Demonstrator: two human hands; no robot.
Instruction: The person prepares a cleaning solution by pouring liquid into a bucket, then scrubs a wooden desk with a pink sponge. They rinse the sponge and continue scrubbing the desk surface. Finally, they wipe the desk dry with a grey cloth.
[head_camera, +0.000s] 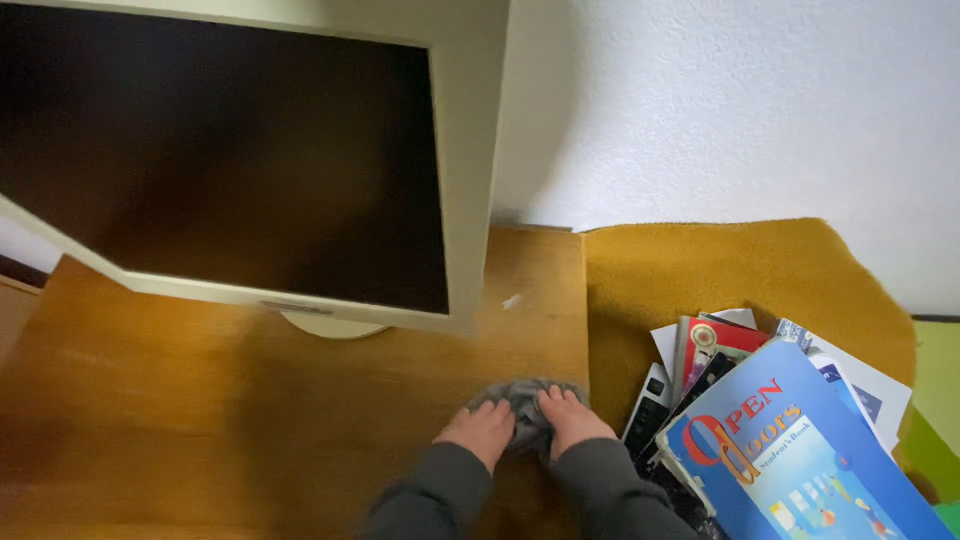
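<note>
Both hands are pressing down side by side on a small crumpled grey cloth (530, 400), low and right of centre in the frame. The left hand (478, 432) is lying flat on the cloth's left part and the right hand (570, 420) on its right part, fingers pointing up the frame and laid over the fabric rather than closed round it; neither is lifting it. Dark grey sleeves (440, 495) are covering both wrists.

The cloth is resting on the brown wooden desk top (180, 400), close to the desk's right edge. Judging by this position, wiping is under way at the right end of the surface. A small pale scrap (511, 301) is lying on the wood above the cloth, near the monitor's lower right corner, so that patch appears not yet cleaned. Whether the wide stretch of desk toward the lower left has been wiped cannot be told; it is showing an even sheen.

A cream-framed flat monitor with a dark screen (230, 150) is filling the upper left, standing on a round pale foot (330, 326). To the right, a mustard-yellow fabric (720, 270) is lying under a stack of books topped by a blue softcover (800, 450). A white textured wall (740, 100) is filling the upper right.
</note>
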